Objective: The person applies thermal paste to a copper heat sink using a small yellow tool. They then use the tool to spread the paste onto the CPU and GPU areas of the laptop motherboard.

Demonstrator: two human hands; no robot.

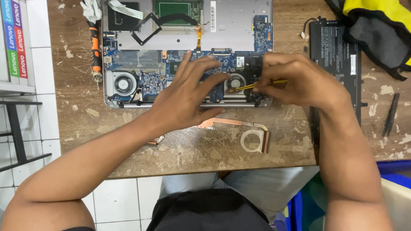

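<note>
The worn brown wooden tabletop [180, 154], scarred with pale chips, carries everything here. Largest on it is the opened silver laptop with its blue circuit board laid bare [188, 55], lying at the far middle of the tabletop, its near edge facing the person. To its right lies a flat black rectangular battery pack [336, 60], and beyond that, at the far right corner, a yellow and grey cloth bag [376, 30].

Just in front of the laptop, on bare wood, rests a copper heat pipe with a ring-shaped end plate [244, 132], apart from both hands.

The left hand [188, 96] is spread wide, its fingers [207, 64] splayed and pressing down on the circuit board near the middle, thumb reaching toward the right round cooling fan [235, 81]. The right hand [299, 81] is pinched narrow around a thin yellow-handled tool [261, 84], held between thumb and forefinger; the tool's tip points left onto the right fan, just beside the left thumb.

The left round cooling fan [124, 83] sits untouched in the laptop's near left corner. An orange and black screwdriver [95, 47] lies along the laptop's left edge. A slim black stick-shaped tool [390, 115] lies at the right, well apart from the hands.
</note>
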